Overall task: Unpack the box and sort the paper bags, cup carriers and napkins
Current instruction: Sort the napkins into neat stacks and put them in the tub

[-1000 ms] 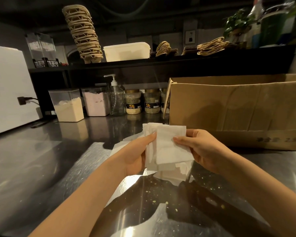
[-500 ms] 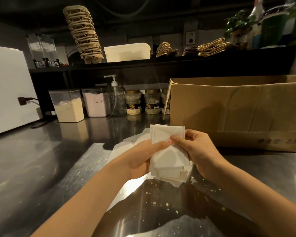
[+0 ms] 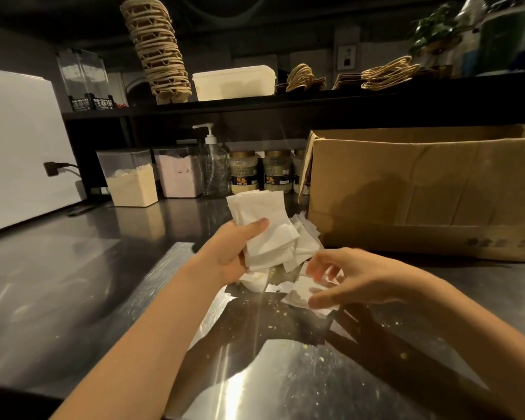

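My left hand [image 3: 235,250] grips a stack of white napkins [image 3: 262,216], held upright above the steel counter. More loose napkins [image 3: 305,247] lie scattered on the counter beside the cardboard box [image 3: 422,189]. My right hand [image 3: 343,278] is low over the counter, its fingers pinching a loose napkin [image 3: 299,294] there. A tall stack of cup carriers [image 3: 158,53] stands on the black shelf, and paper bags with twisted handles [image 3: 388,72] lie flat on the shelf to the right.
A white lidded tub [image 3: 234,81] sits on the shelf. Below it stand two powder containers [image 3: 131,180], a pump bottle [image 3: 212,168] and jars [image 3: 244,172]. A white appliance [image 3: 15,147] fills the left. Crumbs dot the steel counter [image 3: 58,283].
My right hand let go of the held stack and dropped down to the loose napkins on the counter. My left hand lifted the stack slightly and keeps it alone.
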Demonstrator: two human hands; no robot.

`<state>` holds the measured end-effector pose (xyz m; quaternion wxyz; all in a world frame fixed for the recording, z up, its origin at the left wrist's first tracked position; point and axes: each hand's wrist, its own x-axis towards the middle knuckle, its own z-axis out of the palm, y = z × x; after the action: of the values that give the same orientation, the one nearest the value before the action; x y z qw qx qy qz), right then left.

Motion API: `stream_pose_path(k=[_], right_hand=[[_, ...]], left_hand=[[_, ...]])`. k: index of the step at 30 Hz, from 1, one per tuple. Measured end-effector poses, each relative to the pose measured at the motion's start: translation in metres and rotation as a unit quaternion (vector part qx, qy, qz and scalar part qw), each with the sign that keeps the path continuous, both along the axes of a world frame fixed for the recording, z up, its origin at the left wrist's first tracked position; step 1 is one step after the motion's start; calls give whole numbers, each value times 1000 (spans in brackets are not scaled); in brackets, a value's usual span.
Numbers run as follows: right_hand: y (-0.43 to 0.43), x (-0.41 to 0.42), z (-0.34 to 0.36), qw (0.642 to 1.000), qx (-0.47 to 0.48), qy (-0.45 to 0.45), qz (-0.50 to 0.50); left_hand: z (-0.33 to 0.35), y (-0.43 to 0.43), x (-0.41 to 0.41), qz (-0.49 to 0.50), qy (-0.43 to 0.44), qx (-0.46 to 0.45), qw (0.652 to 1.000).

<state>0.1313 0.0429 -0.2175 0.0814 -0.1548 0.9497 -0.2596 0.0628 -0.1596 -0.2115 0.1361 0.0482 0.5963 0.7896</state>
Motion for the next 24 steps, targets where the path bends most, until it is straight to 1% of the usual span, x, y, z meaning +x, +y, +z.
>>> stream_pose_path(k=[3, 7, 14, 20, 22, 24], right_hand=[[-1, 3, 0, 1000, 16, -17, 4], [-3, 4, 0, 999, 45, -4, 8], [-4, 2, -2, 995, 73, 65, 11], [-3, -4, -8, 988, 96, 118, -11], [-2, -6, -9, 986, 81, 143, -22], [0, -6, -7, 985, 36, 166, -36]], left_hand=[[0, -1, -1, 15, -8, 7, 1000], [-1, 1, -1, 18, -15, 0, 1000], [-3, 1, -2, 12, -37, 21, 999], [-4, 0, -4, 19, -45, 26, 998], [-3, 1, -4, 23, -42, 12, 999], [-4, 1, -4, 26, -41, 4, 999]])
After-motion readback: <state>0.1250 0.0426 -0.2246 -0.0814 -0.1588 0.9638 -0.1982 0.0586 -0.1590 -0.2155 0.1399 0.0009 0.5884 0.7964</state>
